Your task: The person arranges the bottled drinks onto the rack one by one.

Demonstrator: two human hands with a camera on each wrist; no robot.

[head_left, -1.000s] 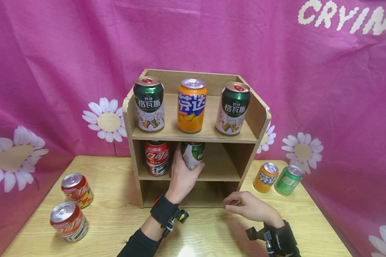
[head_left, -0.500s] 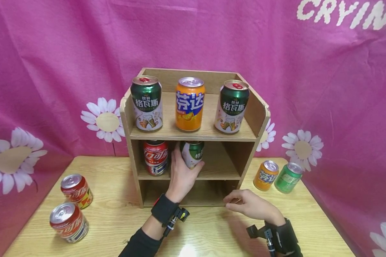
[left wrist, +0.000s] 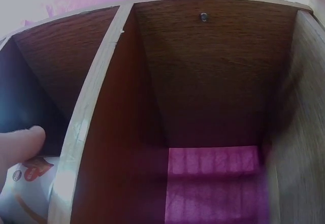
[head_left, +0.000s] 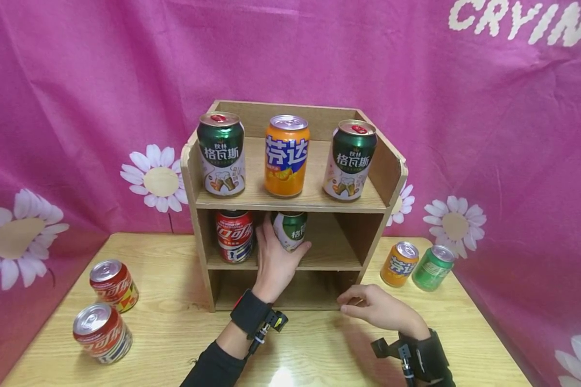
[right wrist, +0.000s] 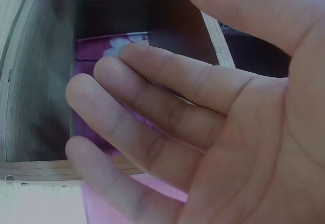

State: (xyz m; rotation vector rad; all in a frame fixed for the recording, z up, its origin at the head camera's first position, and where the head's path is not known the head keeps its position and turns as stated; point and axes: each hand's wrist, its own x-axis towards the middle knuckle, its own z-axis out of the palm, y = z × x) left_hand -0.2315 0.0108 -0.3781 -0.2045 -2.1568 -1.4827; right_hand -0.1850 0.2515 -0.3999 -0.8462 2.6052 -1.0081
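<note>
On the middle shelf of the wooden rack (head_left: 290, 206), my left hand (head_left: 277, 263) has its fingers and thumb around a green and white can (head_left: 291, 231), which stands slightly tilted. Just left of it is a red can (head_left: 234, 236). In the left wrist view the thumb (left wrist: 23, 144) lies over the white can (left wrist: 25, 191) beside a board. My right hand (head_left: 382, 309) is near the rack's lower right corner, holding nothing; in the right wrist view its palm and fingers (right wrist: 203, 112) are relaxed and spread a little.
Two green-white cans (head_left: 222, 156) (head_left: 350, 161) flank an orange can (head_left: 287, 156) on the top shelf. Two red cans (head_left: 113, 285) (head_left: 103, 333) stand at left on the table; an orange can (head_left: 399, 263) and a green can (head_left: 433, 267) stand at right.
My left thumb has moved slightly away from the can's side. The can stays on the middle shelf, and my right hand has barely moved.
</note>
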